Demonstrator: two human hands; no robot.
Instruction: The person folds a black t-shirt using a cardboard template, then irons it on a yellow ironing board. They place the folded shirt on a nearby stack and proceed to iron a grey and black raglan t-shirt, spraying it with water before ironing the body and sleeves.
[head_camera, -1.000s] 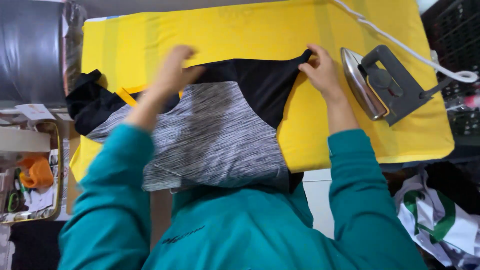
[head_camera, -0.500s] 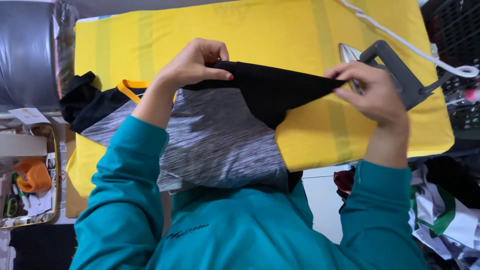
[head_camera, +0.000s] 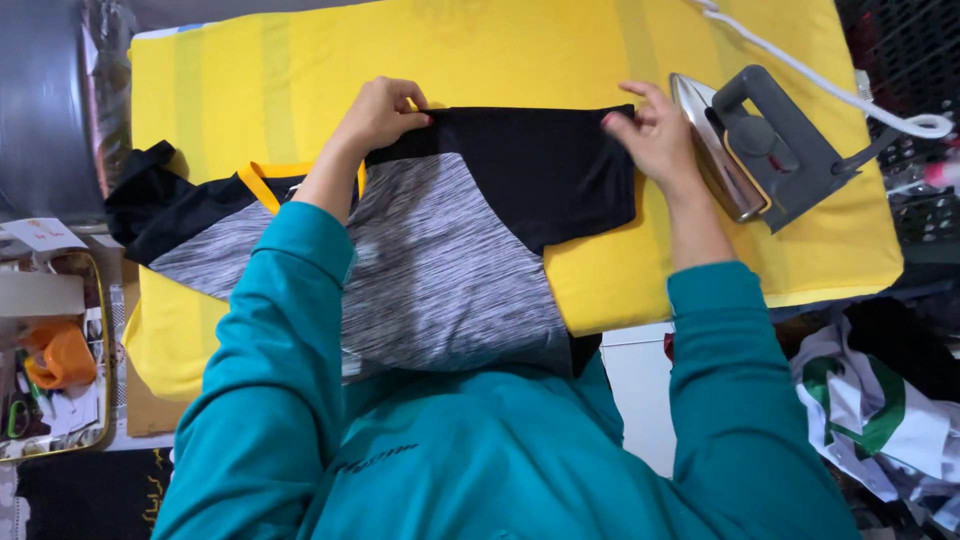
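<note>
A yellow padded ironing board (head_camera: 300, 60) fills the head view, a grey iron (head_camera: 755, 140) resting on its side at the right. Across it, long axis left to right, lies a soft shirt (head_camera: 440, 260) of marled grey knit, its black sleeve (head_camera: 530, 170) pointing toward the iron. The left hand (head_camera: 378, 112) and right hand (head_camera: 655, 135) each have fingers closed, pinching the sleeve's 2 far corners.

Left hand (head_camera: 380, 115) and right hand (head_camera: 655, 140) pinch the black sleeve (head_camera: 530, 170) of a grey marled shirt (head_camera: 440, 270), flat on a yellow ironing board (head_camera: 300, 70). A grey iron (head_camera: 760, 145) rests just right of the right hand.
</note>
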